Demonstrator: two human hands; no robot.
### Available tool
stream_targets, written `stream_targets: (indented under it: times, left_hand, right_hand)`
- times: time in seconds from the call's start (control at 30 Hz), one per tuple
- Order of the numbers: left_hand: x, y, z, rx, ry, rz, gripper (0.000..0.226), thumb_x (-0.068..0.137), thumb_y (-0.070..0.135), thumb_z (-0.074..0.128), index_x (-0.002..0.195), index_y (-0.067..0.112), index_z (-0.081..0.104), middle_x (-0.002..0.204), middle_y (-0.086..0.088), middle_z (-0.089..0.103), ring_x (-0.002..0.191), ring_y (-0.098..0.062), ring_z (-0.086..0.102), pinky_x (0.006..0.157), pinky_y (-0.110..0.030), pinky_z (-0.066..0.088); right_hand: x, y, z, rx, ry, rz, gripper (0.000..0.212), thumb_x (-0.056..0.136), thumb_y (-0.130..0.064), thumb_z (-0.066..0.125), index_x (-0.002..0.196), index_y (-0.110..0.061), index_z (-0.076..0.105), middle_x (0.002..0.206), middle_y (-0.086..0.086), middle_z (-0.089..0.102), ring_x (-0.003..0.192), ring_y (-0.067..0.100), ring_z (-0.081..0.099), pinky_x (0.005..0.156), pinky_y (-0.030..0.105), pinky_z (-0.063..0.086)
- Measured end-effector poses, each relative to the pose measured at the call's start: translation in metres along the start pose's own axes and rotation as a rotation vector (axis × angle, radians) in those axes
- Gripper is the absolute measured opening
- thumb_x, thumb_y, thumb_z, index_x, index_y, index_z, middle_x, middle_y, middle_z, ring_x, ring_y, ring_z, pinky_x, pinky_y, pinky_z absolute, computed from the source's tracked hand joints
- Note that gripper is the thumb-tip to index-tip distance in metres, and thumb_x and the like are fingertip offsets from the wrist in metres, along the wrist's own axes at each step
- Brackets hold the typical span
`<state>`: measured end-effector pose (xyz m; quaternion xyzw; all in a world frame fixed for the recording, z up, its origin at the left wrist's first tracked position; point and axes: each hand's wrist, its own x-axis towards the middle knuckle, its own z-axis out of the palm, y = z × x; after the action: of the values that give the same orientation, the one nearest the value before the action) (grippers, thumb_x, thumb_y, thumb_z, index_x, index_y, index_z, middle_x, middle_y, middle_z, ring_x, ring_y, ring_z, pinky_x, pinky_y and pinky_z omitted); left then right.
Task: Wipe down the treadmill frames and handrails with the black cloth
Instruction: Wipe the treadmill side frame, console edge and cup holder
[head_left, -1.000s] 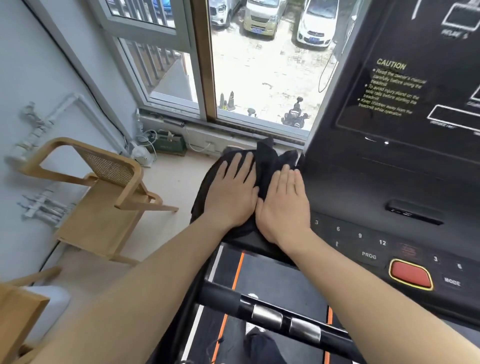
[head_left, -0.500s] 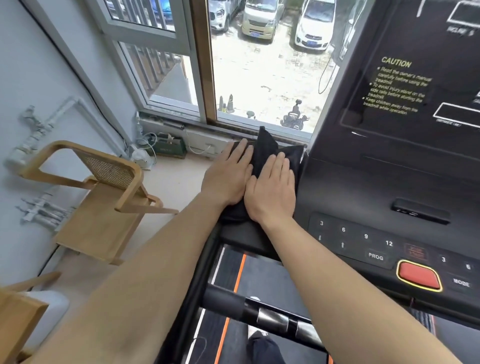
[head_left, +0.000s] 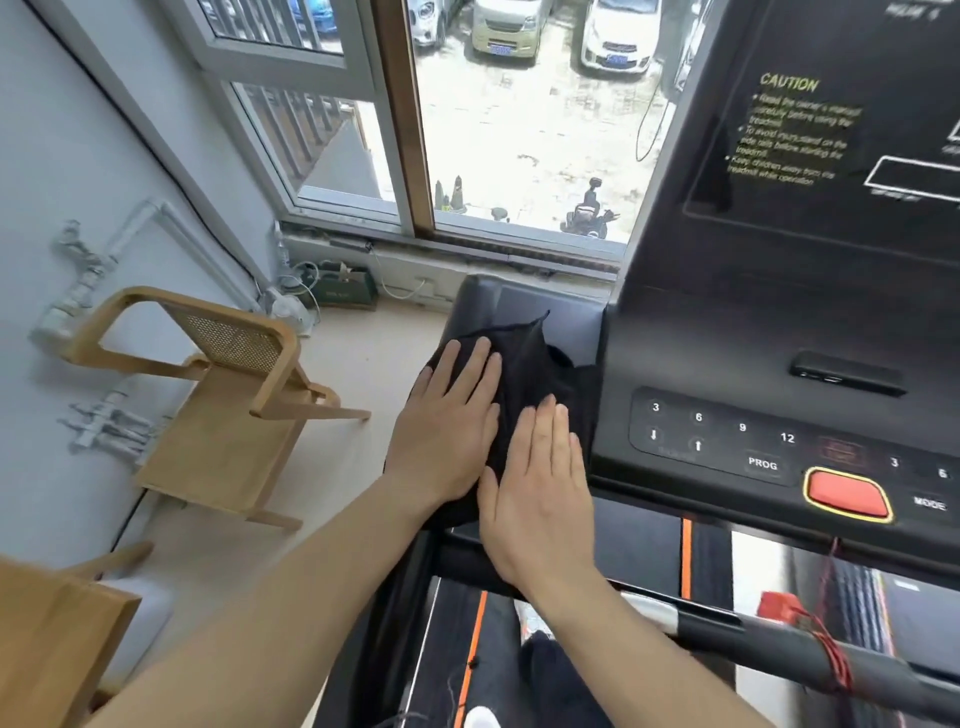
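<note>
Since half a second ago I have drawn the crumpled black cloth (head_left: 524, 374) back toward me, baring the far grey end of the treadmill's left side tray (head_left: 540, 306). My left hand (head_left: 447, 431) and right hand (head_left: 540, 493) lie flat and open on it, clasping nothing, pressing for friction. The black console (head_left: 779, 322) reads "CAUTION", "PROG", "MODE".

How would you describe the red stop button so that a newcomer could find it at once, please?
Start at the treadmill console on the right. Along its lower edge runs a row of keys, between PROG and MODE. The red stop button is the only coloured, yellow-rimmed one.
</note>
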<state>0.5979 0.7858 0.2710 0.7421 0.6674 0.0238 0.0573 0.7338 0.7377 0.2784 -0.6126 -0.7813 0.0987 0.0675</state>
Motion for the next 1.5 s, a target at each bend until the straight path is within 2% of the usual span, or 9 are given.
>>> stream_targets:
  times: [0.27,0.43,0.6,0.7,0.97,1.07,1.23,1.37,1.5]
  left_hand:
    - [0.044,-0.003,-0.005,-0.18,0.078,-0.035,0.053,0.106,0.03,0.033,0.157,0.021,0.028,0.167,0.004,0.016,0.154,-0.021,0.009,0.122,-0.043,0.019]
    - [0.026,-0.007,-0.012,-0.436,0.13,-0.221,0.056,0.103,0.043,0.038,0.156,0.029,0.029,0.167,0.013,0.013,0.152,-0.01,0.012,0.115,-0.039,0.031]
    - [0.037,0.004,-0.018,-0.512,0.095,-0.306,0.082,0.084,0.05,0.063,0.154,0.027,0.025,0.166,0.009,0.012,0.15,-0.014,0.018,0.11,-0.039,0.034]
    - [0.058,0.006,-0.022,-0.577,0.057,-0.383,0.089,0.074,0.039,0.072,0.149,0.026,0.026,0.159,0.002,0.023,0.14,-0.024,0.033,0.101,-0.044,0.041]
    - [0.094,0.009,-0.018,-0.305,0.068,-0.309,0.08,0.069,0.048,0.076,0.136,0.032,0.036,0.156,-0.01,0.023,0.138,-0.036,0.034,0.1,-0.055,0.045]
    - [0.086,0.012,-0.017,-0.319,0.09,-0.324,0.08,0.066,0.037,0.074,0.135,0.029,0.034,0.16,-0.009,0.02,0.143,-0.034,0.028,0.104,-0.058,0.038]
    - [0.062,0.031,-0.013,-0.288,0.059,-0.424,0.085,0.068,0.026,0.075,0.14,0.024,0.029,0.166,-0.009,0.005,0.15,-0.029,0.01,0.118,-0.051,0.02]
    - [0.077,0.022,-0.018,-0.27,0.039,-0.372,0.094,0.066,0.021,0.076,0.144,0.028,0.024,0.164,-0.009,0.008,0.148,-0.032,0.014,0.114,-0.057,0.026]
    - [0.099,0.014,-0.024,-0.203,0.043,-0.249,0.094,0.068,0.03,0.08,0.145,0.029,0.027,0.161,-0.013,0.015,0.147,-0.038,0.017,0.106,-0.06,0.037]
  right_hand:
    - [0.061,0.011,-0.017,0.007,-0.033,-0.032,0.052,0.09,-0.033,0.04,0.129,-0.002,0.057,0.13,0.014,0.062,0.124,0.029,0.054,0.117,0.042,0.027]
    - [0.071,0.021,-0.042,0.058,0.18,-0.019,0.029,0.088,-0.027,0.055,0.109,-0.011,0.068,0.104,0.007,0.069,0.092,0.03,0.063,0.079,0.041,0.048]
    - [0.098,0.042,-0.056,-0.163,-0.21,-0.232,0.028,0.096,-0.023,0.048,0.109,-0.034,0.07,0.103,-0.002,0.074,0.098,0.026,0.067,0.075,0.038,0.032]
    - [0.092,0.035,-0.055,-0.212,-0.184,-0.232,0.027,0.088,-0.016,0.043,0.091,-0.026,0.068,0.088,0.002,0.074,0.084,0.028,0.068,0.07,0.037,0.029]
    - [0.053,0.011,-0.025,0.086,0.039,-0.101,0.042,0.078,-0.028,0.031,0.101,-0.012,0.063,0.075,-0.003,0.066,0.079,0.023,0.063,0.111,0.042,0.029]
    - [0.061,0.034,-0.036,-0.026,0.01,-0.263,0.022,0.082,-0.03,0.041,0.084,-0.017,0.059,0.071,-0.003,0.066,0.076,0.023,0.064,0.113,0.042,0.027]
    - [0.079,0.071,-0.052,-0.277,-0.062,-0.508,0.028,0.085,-0.029,0.039,0.076,-0.017,0.063,0.067,0.0,0.068,0.075,0.025,0.067,0.111,0.045,0.026]
    - [0.064,0.04,-0.045,-0.085,-0.025,-0.328,0.021,0.075,-0.028,0.042,0.067,-0.014,0.056,0.057,0.002,0.061,0.062,0.029,0.061,0.102,0.044,0.039]
    - [0.051,0.021,-0.034,0.033,0.007,-0.234,0.034,0.076,-0.031,0.041,0.092,-0.009,0.062,0.073,0.0,0.065,0.073,0.027,0.062,0.104,0.042,0.036]
